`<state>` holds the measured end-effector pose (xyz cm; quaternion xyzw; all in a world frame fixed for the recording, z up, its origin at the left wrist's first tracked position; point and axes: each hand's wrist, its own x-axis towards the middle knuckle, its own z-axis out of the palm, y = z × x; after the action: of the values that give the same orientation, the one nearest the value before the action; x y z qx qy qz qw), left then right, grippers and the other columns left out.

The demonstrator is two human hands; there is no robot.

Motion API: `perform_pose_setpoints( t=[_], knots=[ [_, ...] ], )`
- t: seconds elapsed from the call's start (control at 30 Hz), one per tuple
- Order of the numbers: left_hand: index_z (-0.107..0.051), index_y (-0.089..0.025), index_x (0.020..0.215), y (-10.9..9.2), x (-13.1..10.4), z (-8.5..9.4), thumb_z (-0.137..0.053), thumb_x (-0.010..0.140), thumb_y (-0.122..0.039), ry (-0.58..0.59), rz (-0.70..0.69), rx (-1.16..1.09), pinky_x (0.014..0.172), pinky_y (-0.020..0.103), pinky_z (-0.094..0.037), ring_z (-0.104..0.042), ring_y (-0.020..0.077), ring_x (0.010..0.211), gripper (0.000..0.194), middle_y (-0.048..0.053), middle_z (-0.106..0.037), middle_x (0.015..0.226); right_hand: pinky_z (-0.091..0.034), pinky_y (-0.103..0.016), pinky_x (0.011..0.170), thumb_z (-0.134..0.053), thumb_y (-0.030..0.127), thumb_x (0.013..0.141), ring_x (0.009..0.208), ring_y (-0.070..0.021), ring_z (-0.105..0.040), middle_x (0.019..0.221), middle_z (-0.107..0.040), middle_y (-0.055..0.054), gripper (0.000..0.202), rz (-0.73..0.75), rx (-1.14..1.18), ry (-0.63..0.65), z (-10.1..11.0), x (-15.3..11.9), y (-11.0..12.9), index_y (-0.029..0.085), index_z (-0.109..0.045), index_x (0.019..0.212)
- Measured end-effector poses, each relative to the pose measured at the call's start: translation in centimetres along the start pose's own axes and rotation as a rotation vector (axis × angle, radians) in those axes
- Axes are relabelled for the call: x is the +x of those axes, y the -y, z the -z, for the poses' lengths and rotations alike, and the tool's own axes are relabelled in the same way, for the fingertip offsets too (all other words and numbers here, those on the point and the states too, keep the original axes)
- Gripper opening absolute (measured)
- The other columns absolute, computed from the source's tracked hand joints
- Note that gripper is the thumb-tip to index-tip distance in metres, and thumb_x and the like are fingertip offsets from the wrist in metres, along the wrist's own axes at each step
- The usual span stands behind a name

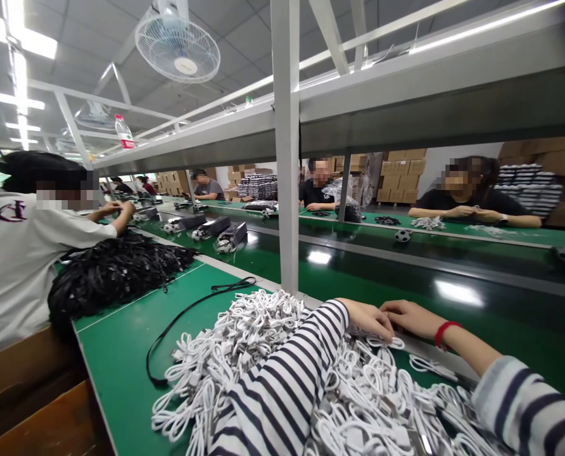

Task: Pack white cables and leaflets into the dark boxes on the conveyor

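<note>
A large heap of bundled white cables covers the near part of the green table. My left hand, in a striped sleeve, lies over the heap's far edge with its fingers bent down around a white cable loop. Touching or nearly touching it, my right hand reaches in from the right, a red band on its wrist. Its fingertips are partly hidden beside the left hand, so what they hold cannot be made out. One cable bundle lies below the right wrist.
A white post rises just beyond the heap. A black strap lies left of it. Further left, a person in white sits by a pile of black straps. Packed items and a ball stand on the dark belt; people sit opposite.
</note>
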<state>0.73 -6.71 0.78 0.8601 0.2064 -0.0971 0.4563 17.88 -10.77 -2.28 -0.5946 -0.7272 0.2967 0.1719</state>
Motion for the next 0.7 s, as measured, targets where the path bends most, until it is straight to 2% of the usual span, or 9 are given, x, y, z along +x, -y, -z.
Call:
perform_pose_setpoints(
  t=[0.13,0.23,0.33,0.43,0.53,0.6,0.7],
  knots=[
    [-0.057,-0.017,0.087,-0.4,-0.2,0.0,-0.063,0.072,-0.026,-0.058,-0.027,-0.317,0.073,0.025,-0.043,-0.054,0.0118,0.077,0.018,-0.002,-0.055,0.080,-0.044,-0.029,0.070,-0.050,0.030,0.072,0.082,-0.0224,-0.060,0.085,-0.069,-0.006,0.025,0.038,0.154,-0.035,0.1,0.6,-0.6,0.017,-0.067,0.085],
    [-0.057,-0.016,0.085,-0.3,-0.1,0.0,-0.066,0.070,-0.026,-0.044,-0.018,-0.357,0.070,0.024,-0.043,-0.054,0.0116,0.075,0.020,-0.002,-0.056,0.079,-0.044,-0.027,0.058,-0.051,0.036,0.073,0.067,-0.0186,-0.059,0.075,-0.068,-0.004,0.028,0.002,0.313,-0.027,-0.1,0.6,-0.7,0.016,-0.066,0.087],
    [-0.056,-0.017,0.084,0.0,0.4,0.0,-0.063,0.072,-0.026,-0.091,-0.022,-0.319,0.065,0.022,-0.043,-0.053,0.0113,0.073,0.017,-0.002,-0.055,0.078,-0.037,-0.025,0.041,-0.050,0.046,0.076,0.045,-0.0128,-0.049,0.059,-0.062,-0.002,0.035,-0.130,0.476,-0.081,-0.3,0.4,-0.2,0.017,-0.064,0.091],
    [-0.053,-0.017,0.082,0.4,0.7,0.2,-0.057,0.076,-0.027,-0.224,-0.069,-0.343,0.061,0.021,-0.044,-0.052,0.0106,0.070,0.012,-0.002,-0.053,0.076,-0.032,-0.022,0.034,-0.050,0.055,0.077,0.041,-0.0111,-0.045,0.055,-0.057,0.000,0.042,-0.186,0.648,-0.135,-0.2,0.0,0.6,0.018,-0.062,0.094],
    [-0.052,-0.017,0.086,0.4,0.7,0.3,-0.058,0.076,-0.030,-0.413,-0.049,-0.331,0.058,0.022,-0.046,-0.051,0.0105,0.068,0.018,-0.002,-0.050,0.077,-0.036,-0.020,0.035,-0.050,0.060,0.076,0.052,-0.0129,-0.054,0.071,-0.063,-0.005,0.048,-0.201,0.766,-0.193,0.3,-0.2,1.2,0.019,-0.058,0.099],
    [-0.052,-0.017,0.090,0.3,0.5,0.4,-0.059,0.074,-0.034,-0.523,-0.027,-0.302,0.057,0.022,-0.048,-0.051,0.0107,0.068,0.024,-0.001,-0.050,0.082,-0.040,-0.019,0.037,-0.052,0.059,0.075,0.061,-0.0143,-0.057,0.082,-0.063,-0.008,0.047,-0.202,0.770,-0.217,0.5,-0.3,1.3,0.019,-0.058,0.100],
    [-0.053,-0.017,0.092,0.1,0.1,0.4,-0.057,0.075,-0.032,-0.634,-0.009,-0.264,0.057,0.020,-0.048,-0.051,0.0102,0.070,0.023,0.000,-0.051,0.088,-0.045,-0.020,0.040,-0.057,0.056,0.073,0.065,-0.0152,-0.057,0.081,-0.061,-0.008,0.045,-0.149,0.713,-0.219,0.5,-0.3,1.4,0.019,-0.059,0.098]
  ],
)
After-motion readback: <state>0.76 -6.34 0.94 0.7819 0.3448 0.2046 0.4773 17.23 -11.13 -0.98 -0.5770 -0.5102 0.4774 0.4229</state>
